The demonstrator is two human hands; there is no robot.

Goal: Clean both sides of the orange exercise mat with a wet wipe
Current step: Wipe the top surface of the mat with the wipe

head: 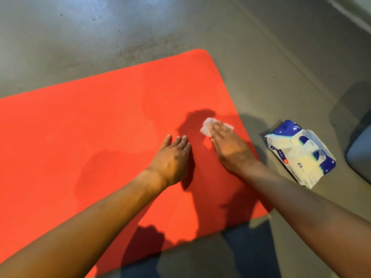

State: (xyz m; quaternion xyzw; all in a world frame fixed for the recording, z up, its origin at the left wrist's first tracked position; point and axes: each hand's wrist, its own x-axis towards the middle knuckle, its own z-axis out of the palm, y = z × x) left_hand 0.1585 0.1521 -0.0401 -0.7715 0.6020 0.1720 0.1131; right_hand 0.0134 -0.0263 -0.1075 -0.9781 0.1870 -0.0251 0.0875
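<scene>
While the right hand (226, 145) presses the wet wipe (207, 128) flat on the orange exercise mat (90, 133), fingers together and laid out over the wipe, palm down, the left hand (173, 159) sits just beside it, fingers close together and flat on the mat, gripping nothing, looks like it's pinning the mat. Mat's spread on the grey concrete floor (80, 37), near its right end; wipe pack (301, 153) lies on the floor just off the mat's right edge, w/ a grey object (361, 155) at the frame's far right, can't tell what. Best play here, I'd say: keep the palm pressure even, work in overlapping strokes, left hand anchoring so the mat doesn't creep or ripple. Darker patches round the hands may be damp or just shadow, can't tell. Wipe's bunched, prob worth refolding to a fresh face. Judging by the layout, underside not yet done, so flip comes later.
</scene>
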